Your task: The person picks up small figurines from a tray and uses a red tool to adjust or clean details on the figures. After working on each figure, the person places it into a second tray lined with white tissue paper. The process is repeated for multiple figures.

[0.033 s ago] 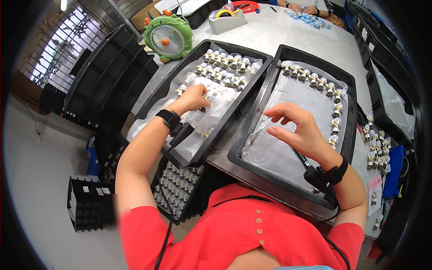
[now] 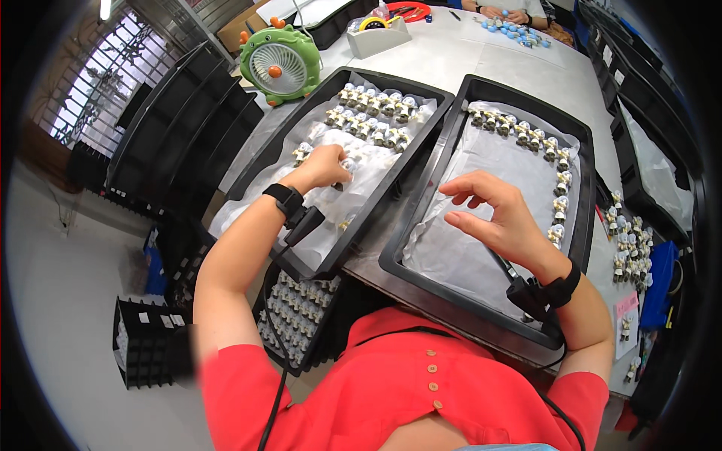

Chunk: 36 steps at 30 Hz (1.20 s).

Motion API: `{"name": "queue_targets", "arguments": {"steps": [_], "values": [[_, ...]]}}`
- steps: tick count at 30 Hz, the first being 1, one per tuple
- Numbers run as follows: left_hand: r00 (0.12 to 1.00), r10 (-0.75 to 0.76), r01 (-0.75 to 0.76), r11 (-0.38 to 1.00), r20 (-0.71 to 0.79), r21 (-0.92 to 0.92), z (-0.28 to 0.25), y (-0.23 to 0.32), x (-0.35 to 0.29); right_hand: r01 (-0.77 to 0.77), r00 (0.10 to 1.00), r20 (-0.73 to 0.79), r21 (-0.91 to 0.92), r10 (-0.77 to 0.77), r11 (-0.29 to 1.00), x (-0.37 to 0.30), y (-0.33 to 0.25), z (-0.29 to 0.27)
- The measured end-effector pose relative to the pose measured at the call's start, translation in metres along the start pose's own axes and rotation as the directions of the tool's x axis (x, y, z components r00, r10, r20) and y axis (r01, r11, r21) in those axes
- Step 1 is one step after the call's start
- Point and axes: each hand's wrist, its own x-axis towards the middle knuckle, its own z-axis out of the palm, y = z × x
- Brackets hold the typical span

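Note:
My left hand is closed over the left black tray, its fingers pinching a small figurine with a white top and dark base. Above that hand, rows of matching figurines rest on white paper lining. My right hand hovers over the right black tray, fingers apart and holding nothing. Along the far and right sides of that tray runs a line of the same figurines on a white paper liner.
A green fan and a tape dispenser stand at the back. More figurines cluster right of the trays. Stacked black trays rise at left. Across the table, another person's hands are near small blue pieces.

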Motion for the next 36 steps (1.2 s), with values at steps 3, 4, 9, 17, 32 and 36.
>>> {"name": "queue_targets", "arguments": {"steps": [3,4,9,17,32,36], "values": [[1.0,-0.003,0.001,0.983,0.014,0.183,0.016,-0.006,0.008,-0.012,1.0,0.004,0.004,0.012,1.0,-0.002,0.0,-0.001],[1.0,-0.004,0.006,0.977,-0.01,0.214,0.018,-0.006,0.008,-0.005,1.0,0.006,0.006,0.005,1.0,-0.002,0.001,-0.002],[0.997,0.019,-0.002,0.974,-0.072,0.227,0.024,-0.018,0.009,-0.01,1.0,0.013,-0.006,0.01,1.0,0.0,0.008,0.001],[0.988,-0.015,0.046,0.98,-0.156,0.193,0.026,-0.025,0.014,-0.194,0.981,0.024,-0.033,0.195,0.98,-0.004,-0.01,-0.036],[0.912,0.4,-0.376,0.734,-0.089,-0.566,-0.001,0.094,-0.133,-0.2,0.557,0.1,-0.947,0.825,0.25,-0.061,0.04,-0.096],[0.821,0.563,-0.479,0.597,-0.088,-0.644,0.031,0.109,-0.163,-0.245,0.476,0.035,-0.954,0.879,0.171,-0.056,0.066,-0.097]]}}
